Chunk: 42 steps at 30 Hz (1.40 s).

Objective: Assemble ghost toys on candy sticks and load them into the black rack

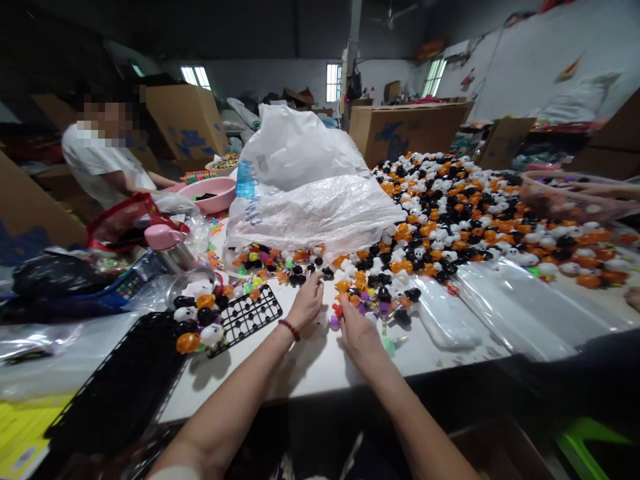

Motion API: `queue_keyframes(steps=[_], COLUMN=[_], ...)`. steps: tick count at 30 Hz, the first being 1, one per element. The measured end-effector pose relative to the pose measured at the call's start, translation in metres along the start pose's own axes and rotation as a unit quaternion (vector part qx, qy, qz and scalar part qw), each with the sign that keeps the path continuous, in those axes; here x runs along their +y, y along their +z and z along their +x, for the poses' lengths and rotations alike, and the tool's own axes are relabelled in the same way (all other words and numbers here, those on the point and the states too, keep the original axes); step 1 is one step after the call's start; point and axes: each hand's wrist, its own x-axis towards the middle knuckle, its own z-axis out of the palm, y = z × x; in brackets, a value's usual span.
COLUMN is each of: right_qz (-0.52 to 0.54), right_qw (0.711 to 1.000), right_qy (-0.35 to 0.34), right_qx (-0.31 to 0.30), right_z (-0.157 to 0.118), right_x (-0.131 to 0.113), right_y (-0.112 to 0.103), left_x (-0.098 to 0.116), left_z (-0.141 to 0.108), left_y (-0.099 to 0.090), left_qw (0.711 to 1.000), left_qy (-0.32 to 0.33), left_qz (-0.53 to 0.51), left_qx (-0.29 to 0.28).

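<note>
My left hand (307,301) reaches to the edge of the small toys, wearing a dark red bead bracelet (290,329). Its fingers are bent together near several black toy pieces (299,277); what they hold is too small to make out. Just to the right, my right hand (359,331) is closed with a small red plastic piece (338,311) at its fingertips. Orange, white, black and purple toys (384,297) lie around it. Left of my hands stands a black grid rack (255,310), with orange pumpkin, white skull and black toys (200,320) set upright at its left end.
A large heap of toy heads (460,207) covers the right side. Clear plastic bags (530,307) lie in front. A white sack (310,167) stands behind my hands. At left are a black tray (120,380), a pink-lidded flask (170,247) and a co-worker (107,167).
</note>
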Motion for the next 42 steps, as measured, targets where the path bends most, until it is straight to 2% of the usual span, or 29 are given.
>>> queue_keyframes(steps=[3, 5, 7, 10, 14, 18, 19, 23, 25, 29, 37, 42], right_qz=[0.066, 0.112, 0.148, 0.18, 0.213, 0.223, 0.216, 0.17, 0.149, 0.137, 0.179, 0.14], right_qw=[0.996, 0.991, 0.985, 0.976, 0.962, 0.968, 0.972, 0.984, 0.988, 0.99, 0.983, 0.988], right_qy=[0.051, 0.067, 0.077, 0.109, 0.171, 0.11, 0.088, 0.029, 0.016, 0.007, 0.047, 0.062], right_qx=[-0.022, -0.041, -0.05, -0.049, -0.026, 0.021, 0.031, 0.04, 0.038, 0.037, -0.006, -0.021], right_z=[-0.012, -0.022, -0.03, -0.037, -0.034, -0.024, -0.022, -0.021, -0.023, -0.028, -0.032, -0.04], right_x=[-0.005, -0.01, -0.012, -0.012, -0.013, -0.025, -0.028, -0.039, -0.042, -0.046, -0.054, -0.06], right_y=[-0.012, -0.019, -0.026, -0.034, -0.042, -0.045, -0.044, -0.038, -0.036, -0.04, -0.056, -0.045], left_x=[-0.002, -0.005, -0.01, -0.016, -0.013, 0.01, 0.017, 0.044, 0.054, 0.063, 0.064, 0.062], left_z=[0.044, 0.065, 0.076, 0.076, 0.049, -0.004, -0.018, -0.063, -0.077, -0.089, -0.1, -0.115], left_y=[0.007, 0.013, 0.017, 0.016, 0.004, -0.002, -0.002, -0.004, -0.004, -0.003, 0.004, 0.018], left_qw=[0.999, 0.999, 0.999, 0.997, 0.985, 0.961, 0.946, 0.844, 0.829, 0.838, 0.863, 0.912], left_qy=[0.015, 0.003, -0.025, -0.078, -0.147, -0.178, -0.187, -0.219, -0.219, -0.211, -0.199, -0.215], left_qz=[0.03, 0.039, 0.035, 0.005, -0.084, -0.211, -0.265, -0.489, -0.512, -0.502, -0.463, -0.34], left_qx=[-0.012, -0.024, -0.024, -0.005, 0.031, 0.025, 0.021, 0.03, 0.044, 0.045, 0.039, 0.077])
